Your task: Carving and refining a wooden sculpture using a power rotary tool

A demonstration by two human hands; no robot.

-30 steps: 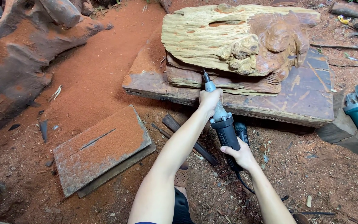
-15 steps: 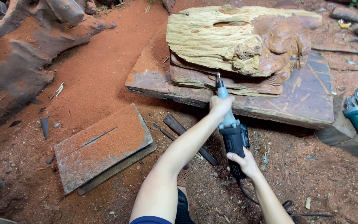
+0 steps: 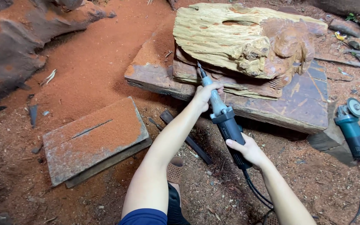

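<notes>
- Die grinder long axis runs diagonal, bit end up-left, tip at lower edge of carved wood block; cord end down-right.
- Left hand fingers wrapped round grinder's grey neck.
- Right hand fingers closed on black body's rear.
- Bit tip tiny, contact with wood unclear.
- Block sits on dusty slab.
- Angle grinder lies right, cord cut off at edge.

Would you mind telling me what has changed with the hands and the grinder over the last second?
The tool's tip has drawn closer to the lower left edge of the wood carving. The left hand still grips the die grinder near its neck and the right hand still holds its rear; nothing was let go. The slab, the small board and the teal angle grinder lie where they were.
</notes>
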